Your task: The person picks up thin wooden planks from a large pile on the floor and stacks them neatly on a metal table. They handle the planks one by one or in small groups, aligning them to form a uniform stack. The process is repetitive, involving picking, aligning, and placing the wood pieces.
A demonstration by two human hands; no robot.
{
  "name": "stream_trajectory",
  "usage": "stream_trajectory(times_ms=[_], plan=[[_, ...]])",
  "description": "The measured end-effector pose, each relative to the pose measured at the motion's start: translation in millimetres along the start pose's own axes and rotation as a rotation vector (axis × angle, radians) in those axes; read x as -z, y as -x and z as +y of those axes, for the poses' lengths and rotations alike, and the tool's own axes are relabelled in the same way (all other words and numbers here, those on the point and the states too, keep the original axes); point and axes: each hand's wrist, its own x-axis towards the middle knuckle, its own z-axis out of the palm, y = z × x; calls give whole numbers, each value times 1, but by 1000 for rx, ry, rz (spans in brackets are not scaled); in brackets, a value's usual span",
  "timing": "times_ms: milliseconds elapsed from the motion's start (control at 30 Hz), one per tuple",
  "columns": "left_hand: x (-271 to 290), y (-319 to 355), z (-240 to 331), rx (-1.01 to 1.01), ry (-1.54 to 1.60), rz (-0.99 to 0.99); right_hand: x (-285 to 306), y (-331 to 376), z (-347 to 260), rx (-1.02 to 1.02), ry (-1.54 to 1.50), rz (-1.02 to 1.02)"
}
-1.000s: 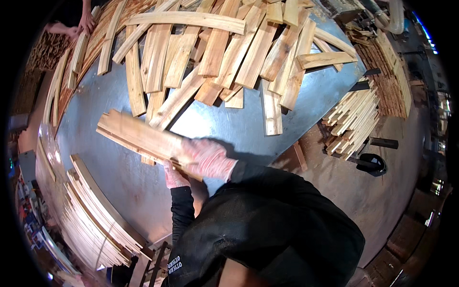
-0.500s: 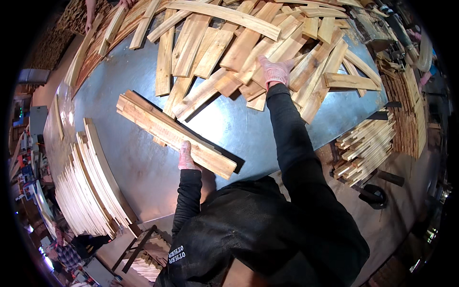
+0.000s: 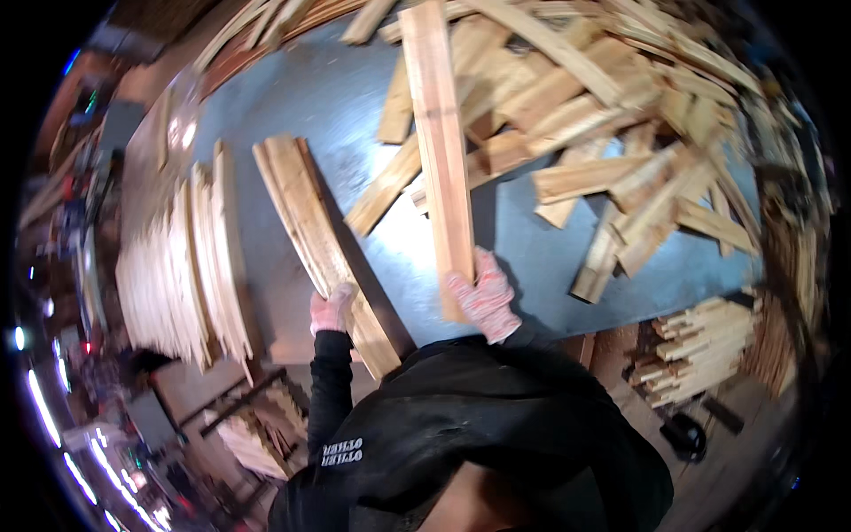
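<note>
My left hand (image 3: 331, 308), in a pinkish-white glove, is closed on the near part of a small bundle of wooden boards (image 3: 306, 213), its thumb lying over the top. The bundle slants away to the far left. In front of my body my right hand (image 3: 486, 298), gloved the same way, grips the near end of one long reddish-brown plank (image 3: 441, 151). That plank points straight away from me, its far part above the loose boards. Fingers beneath the wood are hidden on both hands.
Loose boards (image 3: 576, 177) lie crisscrossed over the far and right parts of the metal table (image 3: 346, 97). Along its left side stands a row of pale strips (image 3: 173, 275). Stacked wood pieces (image 3: 696, 350) sit beyond the table's near right edge.
My right hand has come back from the loose boards toward my body, now with a plank in it. The bundle in my left hand has swung to point more directly away. The view has shifted.
</note>
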Motion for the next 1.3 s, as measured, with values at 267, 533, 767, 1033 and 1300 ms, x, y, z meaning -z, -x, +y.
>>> stream_trajectory(times_ms=[267,533,767,1033,1300], plan=[[66,-24,-34,138,-798,333,-54,-74,-15,95,821,-249],[66,-28,-50,-120,-872,411,-112,-33,5,111,1130,-311],[14,30,-44,-232,624,-300,-140,-31,-15,86,369,-261],[104,-41,-10,-18,-549,171,-165,-8,-24,-83,167,-750],[80,-40,-33,172,-771,98,-189,-111,-54,782,1064,-230]])
